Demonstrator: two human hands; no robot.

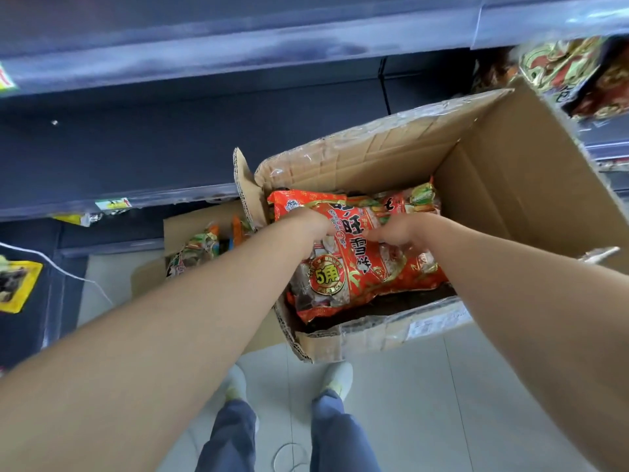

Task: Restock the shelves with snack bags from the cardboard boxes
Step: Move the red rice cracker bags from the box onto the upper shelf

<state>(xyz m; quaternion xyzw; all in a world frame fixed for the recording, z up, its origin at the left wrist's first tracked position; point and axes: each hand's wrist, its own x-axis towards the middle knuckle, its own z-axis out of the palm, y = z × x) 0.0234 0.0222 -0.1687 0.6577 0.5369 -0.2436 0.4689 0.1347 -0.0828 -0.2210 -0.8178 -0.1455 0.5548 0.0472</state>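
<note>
- While I stand over the open cardboard box, both my bare arms reach into it from six o'clock.
- My left hand is clamped on the red snack bag, fingers curled over its top edge at about the bag's eleven o'clock.
- My right hand grips the same bag at its one o'clock, fingers curled into the wrapper.
- Both hands are near each other on that top end, not touching.
- The red snack bag lies on top of the pile inside the box. Its length runs twelve to six, with the round yellow badge toward the six o'clock end.
- Other bags sit packed beneath and beyond it, toward twelve o'clock in the box.
- The box flaps stand open, and the far one at twelve o'clock shows shiny tape.
- At nine o'clock from the box sits a second box, holding green-and-orange bags.
- Across twelve o'clock runs the upper shelf edge, with a dark shelf below it.
- Up at two o'clock there are red-and-gold bags on the shelving.
- Far out at nine o'clock there is a yellow packet.
- Down at six o'clock are my shoes on the pale floor tile.
</note>
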